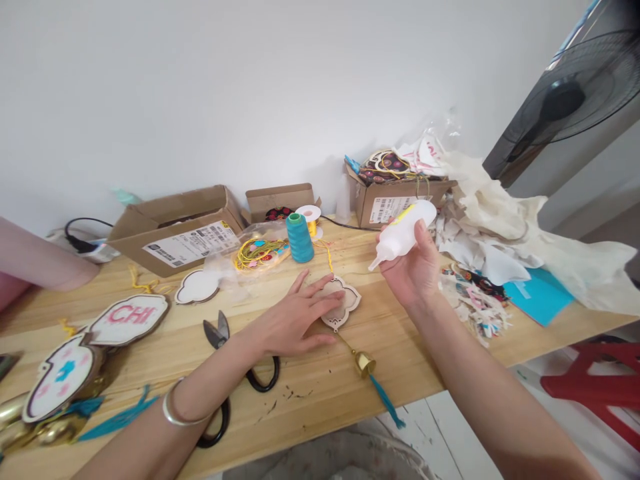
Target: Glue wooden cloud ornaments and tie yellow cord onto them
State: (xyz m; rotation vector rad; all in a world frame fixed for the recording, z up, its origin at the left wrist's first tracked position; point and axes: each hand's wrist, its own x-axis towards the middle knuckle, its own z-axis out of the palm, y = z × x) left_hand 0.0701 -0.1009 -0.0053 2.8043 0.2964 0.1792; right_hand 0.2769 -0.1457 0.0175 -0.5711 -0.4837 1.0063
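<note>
Right now my left hand lies palm down, fingers spread, fingertips on the scalloped pendant mid-table. At the pendant's two o'clock, my right hand grips a white squeeze bottle, thumb against its side, nozzle slanting toward eight — the fingers beneath are partly hidden. Around the pendant: brass bell and teal tassel at five, black-handled scissors at eight, teal thread cone at eleven.
</note>
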